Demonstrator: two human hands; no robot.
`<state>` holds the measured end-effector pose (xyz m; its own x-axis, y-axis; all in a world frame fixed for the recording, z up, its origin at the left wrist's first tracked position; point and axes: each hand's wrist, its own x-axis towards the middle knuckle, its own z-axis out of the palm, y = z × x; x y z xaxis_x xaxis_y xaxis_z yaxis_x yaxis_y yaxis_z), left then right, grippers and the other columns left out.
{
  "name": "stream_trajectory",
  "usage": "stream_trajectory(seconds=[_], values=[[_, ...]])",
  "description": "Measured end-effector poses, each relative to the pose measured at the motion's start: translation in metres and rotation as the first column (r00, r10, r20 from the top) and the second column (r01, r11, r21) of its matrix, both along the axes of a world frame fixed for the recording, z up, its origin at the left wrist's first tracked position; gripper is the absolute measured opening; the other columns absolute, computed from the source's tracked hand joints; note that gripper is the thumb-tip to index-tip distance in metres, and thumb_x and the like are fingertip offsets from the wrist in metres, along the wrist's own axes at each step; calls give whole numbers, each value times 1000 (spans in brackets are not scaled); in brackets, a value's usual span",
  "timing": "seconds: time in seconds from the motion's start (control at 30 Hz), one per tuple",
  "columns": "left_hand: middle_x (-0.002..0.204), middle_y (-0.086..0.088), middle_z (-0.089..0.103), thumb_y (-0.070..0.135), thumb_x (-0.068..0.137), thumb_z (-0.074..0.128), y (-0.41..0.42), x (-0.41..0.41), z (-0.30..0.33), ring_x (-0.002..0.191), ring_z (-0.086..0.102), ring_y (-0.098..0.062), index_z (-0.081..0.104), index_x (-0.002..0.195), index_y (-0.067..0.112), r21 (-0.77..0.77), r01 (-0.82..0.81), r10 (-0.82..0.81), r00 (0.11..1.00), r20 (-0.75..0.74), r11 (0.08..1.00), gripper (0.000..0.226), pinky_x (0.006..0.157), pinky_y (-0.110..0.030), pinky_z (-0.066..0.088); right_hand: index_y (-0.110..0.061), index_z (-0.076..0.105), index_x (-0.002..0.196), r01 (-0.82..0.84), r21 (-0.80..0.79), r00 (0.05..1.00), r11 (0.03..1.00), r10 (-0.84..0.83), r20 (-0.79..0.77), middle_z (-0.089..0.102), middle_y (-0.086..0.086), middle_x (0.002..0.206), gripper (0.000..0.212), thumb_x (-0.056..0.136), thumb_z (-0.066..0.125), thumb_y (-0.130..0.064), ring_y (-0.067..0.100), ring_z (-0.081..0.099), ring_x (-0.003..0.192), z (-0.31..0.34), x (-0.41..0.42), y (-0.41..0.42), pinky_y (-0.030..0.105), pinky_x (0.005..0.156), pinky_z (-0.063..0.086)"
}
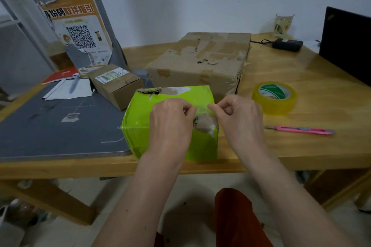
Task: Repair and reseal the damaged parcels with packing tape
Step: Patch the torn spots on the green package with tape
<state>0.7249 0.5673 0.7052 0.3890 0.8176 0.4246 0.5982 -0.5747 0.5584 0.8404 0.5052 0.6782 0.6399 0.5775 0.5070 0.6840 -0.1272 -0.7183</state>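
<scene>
A bright green parcel stands at the near edge of the wooden table. Bare cardboard shows through a torn patch on its right front corner, and another tear sits at its top left. Both hands are over the torn corner. My left hand and my right hand each pinch one end of a short strip of clear tape stretched just above the tear. A roll of clear packing tape lies flat on the table to the right. A pink box cutter lies in front of the roll.
A large worn cardboard box stands behind the green parcel, a small labelled box to its left. A grey mat with papers and a pen covers the left side. A glass, a black adapter and a laptop stand at the back right.
</scene>
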Motion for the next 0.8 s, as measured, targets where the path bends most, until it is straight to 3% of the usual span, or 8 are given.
stream_trajectory(seconds=[0.13,0.27,0.4,0.43,0.5,0.57,0.7,0.8], values=[[80,-8,69,21,90,61,-4,-1,1,82,61,-29,72,76,9,58,-1,7,995,-104,998,21,76,-44,44,-12,64,67,43,53,982,998,-51,179,60,4,54,23,79,78,-27,30,57,54,-10,-4,-3,37,51,48],[91,-7,68,25,93,60,-10,-3,4,90,60,-29,71,86,9,82,6,8,985,-170,997,21,77,-42,43,-14,64,68,32,46,976,998,-41,212,59,3,52,22,79,77,-28,28,57,52,-11,-2,-3,38,52,50],[111,-7,60,31,97,56,-19,-3,9,102,57,-29,54,93,16,72,-29,48,958,-283,997,15,70,-31,29,-14,64,71,31,34,981,999,-37,192,54,-1,51,22,80,76,-30,27,55,53,-10,-3,-3,37,54,49],[123,-8,54,30,96,58,-18,-3,11,107,56,-30,51,112,15,67,-54,71,955,-288,996,23,72,-31,30,-14,64,71,31,42,981,999,-38,189,55,1,50,22,79,76,-30,28,55,53,-10,-4,-3,37,54,49],[144,-10,35,24,95,61,-10,-4,15,109,56,-32,14,152,12,76,-112,131,937,-323,991,75,74,-32,32,-13,64,70,37,56,981,998,-47,188,57,4,51,21,79,77,-28,30,56,53,-11,-4,-3,38,53,49],[148,-9,29,17,97,58,-6,-5,17,106,57,-34,-1,155,17,113,-122,154,925,-347,986,83,71,-33,32,-12,64,70,34,58,981,998,-44,187,57,5,51,21,79,77,-26,32,57,54,-11,-4,-2,39,53,49],[147,-7,28,10,94,56,6,-19,12,104,57,-37,13,154,24,144,-158,203,894,-400,977,75,70,-37,31,-12,65,74,18,15,988,1000,-20,156,61,8,57,19,81,74,-27,33,59,62,-9,-2,-2,40,58,48],[147,-10,35,5,89,62,11,-35,6,115,52,-37,34,148,15,202,-186,226,954,-197,962,66,78,-44,39,-12,63,75,0,1,989,1000,0,146,55,3,54,19,83,72,-27,31,58,61,-7,-3,-3,37,58,46]])
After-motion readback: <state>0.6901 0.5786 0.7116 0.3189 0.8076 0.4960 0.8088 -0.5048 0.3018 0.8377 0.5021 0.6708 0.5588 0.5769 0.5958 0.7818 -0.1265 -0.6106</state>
